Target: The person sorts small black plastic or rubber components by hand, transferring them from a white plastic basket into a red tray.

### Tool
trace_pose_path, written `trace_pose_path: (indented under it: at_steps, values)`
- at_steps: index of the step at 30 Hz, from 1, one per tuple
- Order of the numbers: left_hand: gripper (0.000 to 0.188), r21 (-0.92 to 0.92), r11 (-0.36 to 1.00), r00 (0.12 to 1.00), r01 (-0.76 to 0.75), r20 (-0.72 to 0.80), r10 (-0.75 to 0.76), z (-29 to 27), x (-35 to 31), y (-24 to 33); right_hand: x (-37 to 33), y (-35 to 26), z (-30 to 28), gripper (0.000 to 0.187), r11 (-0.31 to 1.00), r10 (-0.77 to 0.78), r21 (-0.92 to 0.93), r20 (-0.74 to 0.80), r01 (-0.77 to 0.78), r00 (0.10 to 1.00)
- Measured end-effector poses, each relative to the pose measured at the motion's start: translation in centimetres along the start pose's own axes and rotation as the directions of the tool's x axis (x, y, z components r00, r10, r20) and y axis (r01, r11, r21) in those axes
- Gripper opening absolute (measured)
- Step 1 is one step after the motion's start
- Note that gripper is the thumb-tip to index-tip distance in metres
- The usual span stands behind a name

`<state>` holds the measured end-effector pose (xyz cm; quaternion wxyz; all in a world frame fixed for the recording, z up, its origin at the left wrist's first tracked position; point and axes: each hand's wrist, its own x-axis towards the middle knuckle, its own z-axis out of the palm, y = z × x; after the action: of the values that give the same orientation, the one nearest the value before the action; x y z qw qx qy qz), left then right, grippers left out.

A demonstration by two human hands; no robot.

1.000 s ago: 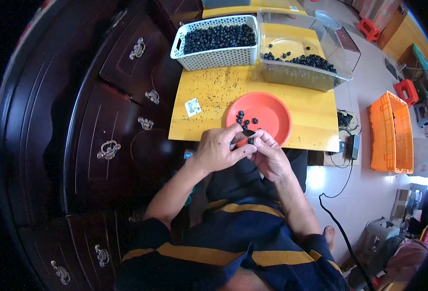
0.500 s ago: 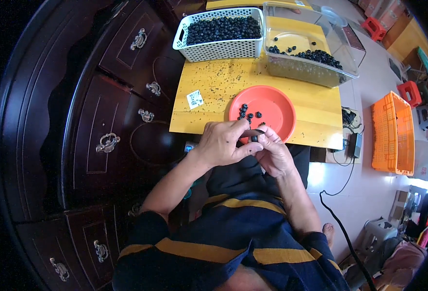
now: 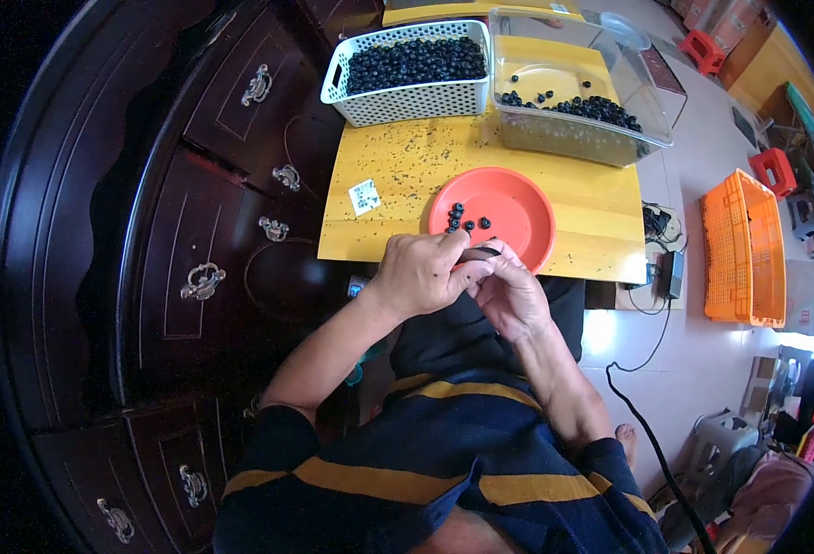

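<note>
My left hand point(image 3: 422, 270) and my right hand point(image 3: 512, 288) meet over the near edge of a red round plate point(image 3: 527, 198). Both are closed, with fingertips pressed together around a small black piece point(image 3: 488, 251), mostly covered by the fingers. Whether the left fingers grip a separate thing is hidden. Several small black round pieces point(image 3: 456, 210), with holes showing in some, lie on the left part of the plate.
A white perforated basket point(image 3: 416, 100) full of black pieces and a clear plastic bin point(image 3: 573, 138) holding more stand at the back of the yellow table point(image 3: 370, 242). Black crumbs and a printed white card point(image 3: 365, 197) lie there. Dark drawers point(image 3: 181, 277) line the left; an orange crate point(image 3: 744, 249) stands right.
My fingers have closed further over the small black piece, which shows less now. The whole view has shifted slightly; the pieces on the plate look unmoved.
</note>
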<state>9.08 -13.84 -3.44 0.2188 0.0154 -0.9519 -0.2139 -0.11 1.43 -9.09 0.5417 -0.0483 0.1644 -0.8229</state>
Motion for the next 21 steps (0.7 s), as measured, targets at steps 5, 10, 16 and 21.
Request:
trace_pose_path:
  at_steps: [5,10,16,21]
  values:
    - [0.040,-0.021,1.000,1.000,0.009,0.017,-0.009,0.1,0.7,0.0,0.1,-0.2,0.6,0.018,0.996,-0.016,0.089,-0.082,0.023,0.997]
    - [0.038,-0.048,0.998,0.998,0.029,0.057,-0.026,0.3,0.8,-0.3,0.1,0.1,0.2,0.019,0.996,-0.007,0.083,-0.125,0.017,0.992]
    - [0.036,-0.294,0.950,0.993,0.107,-0.009,-0.115,-0.3,0.7,-0.2,0.3,-0.3,1.0,0.019,0.970,0.077,0.236,-0.082,-0.056,0.994]
    - [0.039,-0.368,0.919,0.986,0.141,-0.028,-0.162,-0.9,1.0,0.5,0.5,-0.1,1.3,0.019,0.974,0.089,0.217,-0.128,-0.060,0.988]
